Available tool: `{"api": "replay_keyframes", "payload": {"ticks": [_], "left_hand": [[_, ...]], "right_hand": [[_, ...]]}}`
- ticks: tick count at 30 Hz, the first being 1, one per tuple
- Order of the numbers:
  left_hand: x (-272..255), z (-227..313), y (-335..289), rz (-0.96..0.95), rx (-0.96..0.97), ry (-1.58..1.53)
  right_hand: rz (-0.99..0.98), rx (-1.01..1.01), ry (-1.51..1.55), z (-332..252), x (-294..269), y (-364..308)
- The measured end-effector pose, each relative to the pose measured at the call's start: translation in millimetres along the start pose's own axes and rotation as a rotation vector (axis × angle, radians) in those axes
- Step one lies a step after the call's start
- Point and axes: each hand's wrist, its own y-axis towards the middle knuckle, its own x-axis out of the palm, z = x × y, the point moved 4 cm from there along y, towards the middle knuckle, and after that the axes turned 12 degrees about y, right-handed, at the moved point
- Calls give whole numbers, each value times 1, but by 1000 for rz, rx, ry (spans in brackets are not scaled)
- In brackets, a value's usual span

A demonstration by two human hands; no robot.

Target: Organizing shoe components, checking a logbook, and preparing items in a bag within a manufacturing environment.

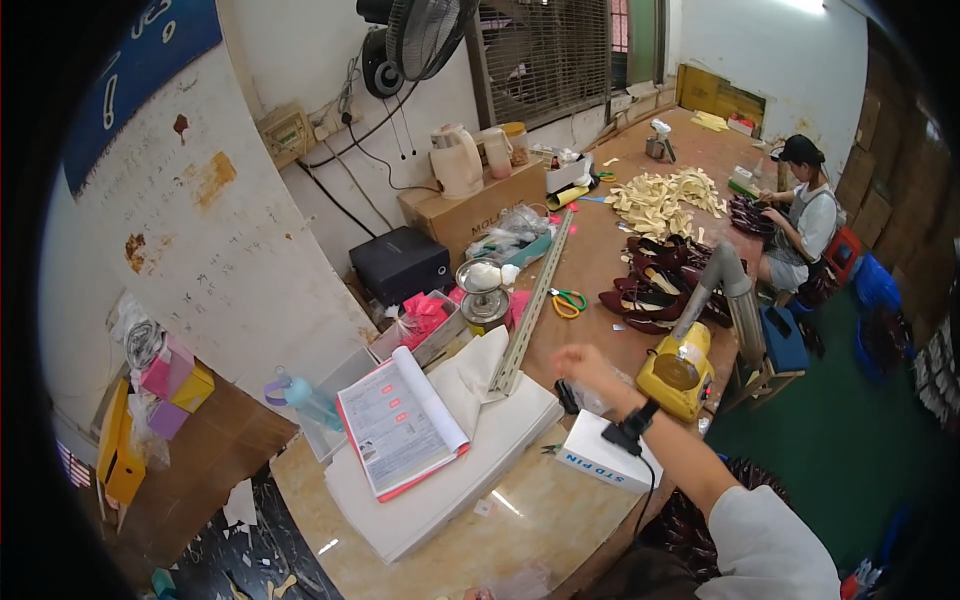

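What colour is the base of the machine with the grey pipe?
The base is yellow, best seen in the head view.

the right hand (585, 366), fingers curled and a dark band (629, 430) at its wrist, is over the desk (590, 257); whether it holds anything cannot be told. just right is a yellow machine (676, 374) with a bent grey pipe (739, 292). near the forearm lies a white box (606, 456). left, a clipped sheaf of papers (402, 420) rests on white sheets (500, 445). farther off are orange-and-green scissors (568, 304), dark red shoes (655, 290), a cream pile (667, 200) and a seated person (802, 212) in a black cap.
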Motion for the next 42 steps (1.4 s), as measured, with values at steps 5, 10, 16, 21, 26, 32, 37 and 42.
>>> {"api": "replay_keyframes", "payload": {"ticks": [5,10,16,21,26,32,37,42], "left_hand": [[5,14,-6,189,-65,66],[8,39,-13,206,-203,152],[13,34,-17,197,-351,324],[6,26,-21,148,-522,346],[-6,52,-27,88,-439,293],[2,33,-42,380,-224,80],[-9,42,-51,313,-236,-34],[-21,53,-64,274,-106,-45]], "right_hand": [[93,-127,85,0,-28,101],[55,-154,-127,40,-12,112],[32,48,-249,113,5,55],[201,-51,-437,121,-45,11],[37,19,-576,72,-84,-68],[-291,152,-1038,111,-82,-169],[-224,45,-982,114,-81,-179],[-284,234,-124,88,-78,-174]]}}
